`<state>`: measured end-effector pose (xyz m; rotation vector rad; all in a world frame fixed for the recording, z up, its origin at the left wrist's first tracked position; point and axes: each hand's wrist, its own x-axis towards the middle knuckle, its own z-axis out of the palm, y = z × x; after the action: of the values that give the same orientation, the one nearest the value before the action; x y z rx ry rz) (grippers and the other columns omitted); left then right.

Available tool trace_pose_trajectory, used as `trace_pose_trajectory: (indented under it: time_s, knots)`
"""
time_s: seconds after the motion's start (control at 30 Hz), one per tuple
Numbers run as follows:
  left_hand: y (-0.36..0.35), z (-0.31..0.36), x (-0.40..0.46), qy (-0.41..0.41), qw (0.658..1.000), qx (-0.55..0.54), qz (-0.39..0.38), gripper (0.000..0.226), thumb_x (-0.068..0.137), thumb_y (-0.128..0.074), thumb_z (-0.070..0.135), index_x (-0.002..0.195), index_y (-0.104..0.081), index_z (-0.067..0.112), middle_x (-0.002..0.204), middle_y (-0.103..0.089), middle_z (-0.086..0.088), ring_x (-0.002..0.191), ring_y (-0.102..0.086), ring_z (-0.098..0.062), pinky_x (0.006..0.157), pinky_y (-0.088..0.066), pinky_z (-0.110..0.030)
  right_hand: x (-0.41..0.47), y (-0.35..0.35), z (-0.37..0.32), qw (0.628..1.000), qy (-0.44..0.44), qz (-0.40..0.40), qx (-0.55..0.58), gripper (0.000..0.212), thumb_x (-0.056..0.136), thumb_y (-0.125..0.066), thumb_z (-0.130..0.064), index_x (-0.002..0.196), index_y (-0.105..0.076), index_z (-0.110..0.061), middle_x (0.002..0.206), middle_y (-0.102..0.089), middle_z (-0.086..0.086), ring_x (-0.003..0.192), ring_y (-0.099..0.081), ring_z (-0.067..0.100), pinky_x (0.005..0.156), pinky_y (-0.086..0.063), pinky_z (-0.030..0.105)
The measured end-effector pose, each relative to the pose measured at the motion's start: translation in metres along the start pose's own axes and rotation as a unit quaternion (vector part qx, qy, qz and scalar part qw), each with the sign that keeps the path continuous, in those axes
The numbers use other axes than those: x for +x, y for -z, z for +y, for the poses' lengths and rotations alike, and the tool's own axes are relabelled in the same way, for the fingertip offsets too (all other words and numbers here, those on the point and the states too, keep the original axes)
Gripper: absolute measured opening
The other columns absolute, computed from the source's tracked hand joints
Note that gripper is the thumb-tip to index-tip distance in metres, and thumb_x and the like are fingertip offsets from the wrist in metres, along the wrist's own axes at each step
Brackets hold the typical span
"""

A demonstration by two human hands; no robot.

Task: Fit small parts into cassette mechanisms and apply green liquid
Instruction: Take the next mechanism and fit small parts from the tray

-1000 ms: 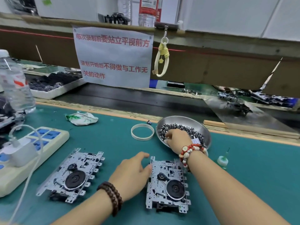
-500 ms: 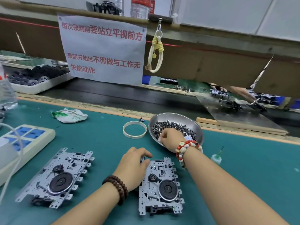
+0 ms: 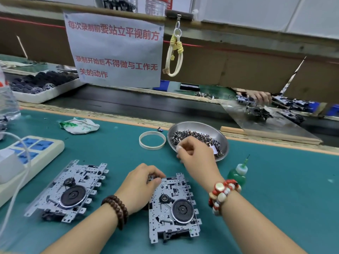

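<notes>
Two metal cassette mechanisms lie on the green mat: one on the left (image 3: 69, 193), one in front of me (image 3: 174, 208). My left hand (image 3: 141, 186) grips the near mechanism's top-left corner with curled fingers. My right hand (image 3: 196, 158) hovers over the near rim of a steel bowl (image 3: 224, 142) of small metal parts (image 3: 198, 136). Its fingertips are pinched together, and what they hold is hidden. A small green liquid bottle (image 3: 237, 176) with a needle tip stands just right of my right wrist.
A white tape ring (image 3: 152, 140) lies left of the bowl, a green-stained rag (image 3: 78, 123) further left. A power strip (image 3: 36, 149) and a water bottle (image 3: 7, 99) sit at the left edge. Beyond the mat runs a black conveyor (image 3: 128, 105); another person's hand (image 3: 260, 97) works across it.
My right hand has lifted out of the parts in the bowl and drawn back to its near rim, fingertips pinched. My left hand has curled tighter on the mechanism's corner.
</notes>
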<state>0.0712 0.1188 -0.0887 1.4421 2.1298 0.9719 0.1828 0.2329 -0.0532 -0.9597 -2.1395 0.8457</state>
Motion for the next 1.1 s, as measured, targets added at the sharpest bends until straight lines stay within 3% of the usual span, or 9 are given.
trace_pose_trajectory:
  time_s: [0.17,0.23,0.33,0.57,0.7,0.83,0.9,1.0,1.1]
  knots:
    - [-0.001,-0.001,-0.001,-0.007,1.0,-0.006,0.005,0.024,0.092,-0.053,0.025,0.078,-0.054,0.045,0.089,-0.048,0.015,0.083,-0.046,0.003,0.07,-0.031,-0.011,-0.044,0.01,0.009,0.998,-0.034,-0.042,0.038,0.024,0.083,-0.067,-0.018,0.069,-0.062,-0.036,0.06,-0.064,-0.025,0.058,-0.057,-0.009,0.061,-0.042,0.004]
    - [0.0,0.0,0.0,-0.01,1.0,-0.011,0.008,0.025,0.092,-0.053,0.024,0.076,-0.054,0.044,0.086,-0.048,0.014,0.08,-0.046,0.004,0.065,-0.031,-0.004,-0.051,0.012,0.016,0.997,-0.053,-0.038,0.049,0.023,0.081,-0.069,-0.017,0.074,-0.062,-0.037,0.064,-0.067,-0.02,0.058,-0.059,-0.006,0.065,-0.046,0.007]
    - [-0.001,0.001,0.0,-0.019,1.0,-0.011,0.005,0.026,0.091,-0.054,0.023,0.076,-0.055,0.043,0.083,-0.048,0.013,0.074,-0.046,0.003,0.064,-0.031,-0.002,-0.054,0.014,0.021,0.991,-0.094,-0.014,0.099,0.018,0.081,-0.068,-0.01,0.079,-0.061,-0.026,0.068,-0.07,-0.002,0.057,-0.06,0.002,0.066,-0.056,0.024]
    - [-0.004,0.007,-0.001,-0.066,0.998,0.002,0.008,0.029,0.092,-0.053,0.02,0.08,-0.051,0.046,0.093,-0.049,0.017,0.087,-0.046,0.005,0.074,-0.03,-0.001,-0.058,0.015,0.028,0.986,-0.093,-0.021,0.14,0.021,0.082,-0.067,-0.005,0.07,-0.065,-0.022,0.069,-0.07,0.004,0.061,-0.064,0.007,0.06,-0.053,0.018]
    - [-0.012,0.014,0.0,-0.09,0.996,-0.004,0.022,0.03,0.092,-0.052,0.02,0.081,-0.052,0.047,0.094,-0.051,0.022,0.089,-0.044,0.009,0.079,-0.031,-0.014,-0.061,0.016,0.03,0.99,-0.082,-0.027,0.113,0.022,0.081,-0.068,-0.007,0.068,-0.065,-0.025,0.067,-0.069,-0.006,0.059,-0.06,0.0,0.058,-0.048,0.012]
    - [-0.018,0.016,0.003,-0.102,0.994,-0.036,0.03,0.029,0.091,-0.054,0.02,0.08,-0.054,0.046,0.091,-0.055,0.021,0.092,-0.048,0.01,0.082,-0.035,-0.009,-0.064,0.016,0.033,0.995,-0.07,-0.035,0.067,0.028,0.078,-0.072,-0.011,0.062,-0.064,-0.033,0.072,-0.063,-0.011,0.068,-0.057,-0.002,0.063,-0.04,0.007]
    - [-0.021,0.016,0.002,-0.098,0.994,-0.037,0.027,0.029,0.09,-0.055,0.02,0.079,-0.053,0.047,0.09,-0.056,0.022,0.095,-0.05,0.007,0.092,-0.037,-0.02,-0.063,0.015,0.032,0.993,-0.081,-0.042,0.079,0.03,0.077,-0.074,-0.012,0.059,-0.065,-0.036,0.074,-0.061,-0.012,0.067,-0.056,-0.004,0.063,-0.039,0.007]
    - [-0.024,0.015,0.001,-0.097,0.994,-0.04,0.024,0.034,0.09,-0.055,0.018,0.077,-0.054,0.049,0.089,-0.057,0.023,0.096,-0.051,0.004,0.094,-0.039,-0.03,-0.061,0.014,0.031,0.989,-0.092,-0.055,0.1,0.035,0.076,-0.074,-0.012,0.06,-0.066,-0.042,0.079,-0.061,-0.019,0.065,-0.058,-0.002,0.064,-0.041,0.009]
    - [-0.027,0.015,0.002,-0.107,0.993,-0.041,0.035,0.035,0.09,-0.054,0.016,0.077,-0.054,0.049,0.091,-0.055,0.028,0.095,-0.048,0.005,0.091,-0.037,-0.023,-0.06,0.015,0.031,0.99,-0.088,-0.054,0.097,0.039,0.075,-0.074,-0.009,0.055,-0.065,-0.042,0.08,-0.062,-0.015,0.064,-0.058,-0.002,0.065,-0.04,0.009]
